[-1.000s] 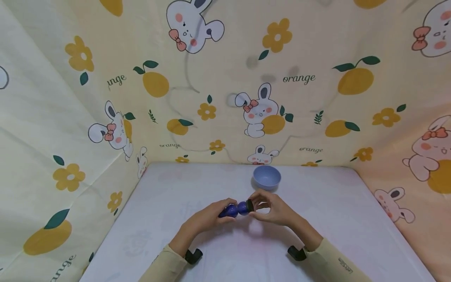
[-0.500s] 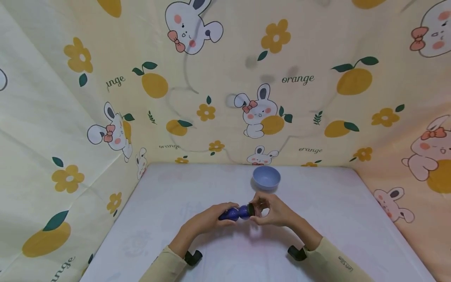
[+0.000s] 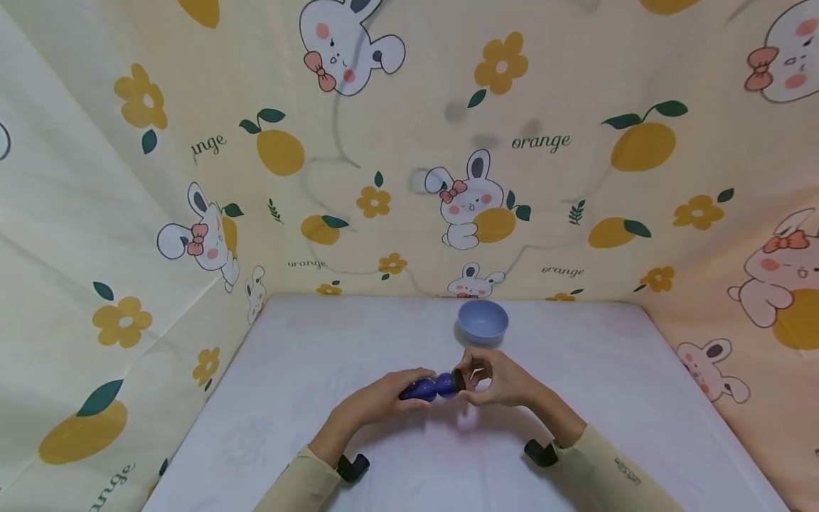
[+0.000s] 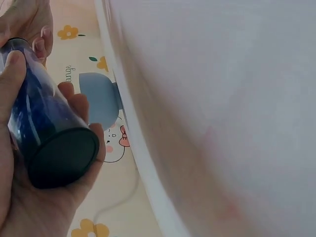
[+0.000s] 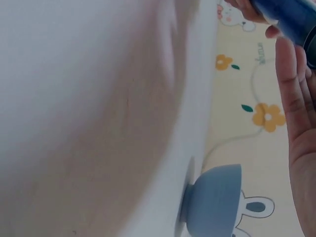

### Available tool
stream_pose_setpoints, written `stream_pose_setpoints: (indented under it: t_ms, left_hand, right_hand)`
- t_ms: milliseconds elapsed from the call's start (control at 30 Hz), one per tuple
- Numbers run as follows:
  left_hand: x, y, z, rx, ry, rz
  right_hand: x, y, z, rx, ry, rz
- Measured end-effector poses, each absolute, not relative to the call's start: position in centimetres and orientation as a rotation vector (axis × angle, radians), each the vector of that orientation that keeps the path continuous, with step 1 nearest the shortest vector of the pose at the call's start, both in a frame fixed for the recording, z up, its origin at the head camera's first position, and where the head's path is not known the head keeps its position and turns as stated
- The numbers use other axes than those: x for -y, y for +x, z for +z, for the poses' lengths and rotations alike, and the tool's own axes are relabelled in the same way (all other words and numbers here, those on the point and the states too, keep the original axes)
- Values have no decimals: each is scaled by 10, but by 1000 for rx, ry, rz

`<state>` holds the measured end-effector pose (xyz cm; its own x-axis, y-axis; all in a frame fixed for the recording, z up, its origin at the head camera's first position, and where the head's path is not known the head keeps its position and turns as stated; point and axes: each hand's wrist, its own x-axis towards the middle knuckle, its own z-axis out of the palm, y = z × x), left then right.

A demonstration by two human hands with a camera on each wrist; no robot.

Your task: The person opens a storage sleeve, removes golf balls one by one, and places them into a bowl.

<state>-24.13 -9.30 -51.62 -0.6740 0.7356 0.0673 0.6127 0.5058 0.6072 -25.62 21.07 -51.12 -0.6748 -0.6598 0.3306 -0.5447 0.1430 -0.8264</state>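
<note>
From left wrist alone: hourglass's (image 4: 39, 101) left base (image 4: 64, 158).

The hourglass (image 4: 42, 103) has a glossy, transparent shell and a smooth, dull end cap (image 4: 64, 158). The bowl (image 5: 215, 202) looks like smooth, satiny plastic; the backdrop (image 3: 409, 121), lightly creased cloth.

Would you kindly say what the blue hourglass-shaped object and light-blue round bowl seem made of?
The blue hourglass-shaped object: glossy, clear plastic or perhaps glass, from its bright reflections. The bowl: perhaps satin plastic or ceramic, from its soft, even shading.
</note>
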Motion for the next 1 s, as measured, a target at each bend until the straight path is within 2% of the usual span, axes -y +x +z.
stream_pose_setpoints:
  t_ms: [1000]
  left_hand:
    - [93,-247,-517,-2584,1179,941]
  right_hand:
    - [-210,-260,-505,-2354,-1223,-1514]
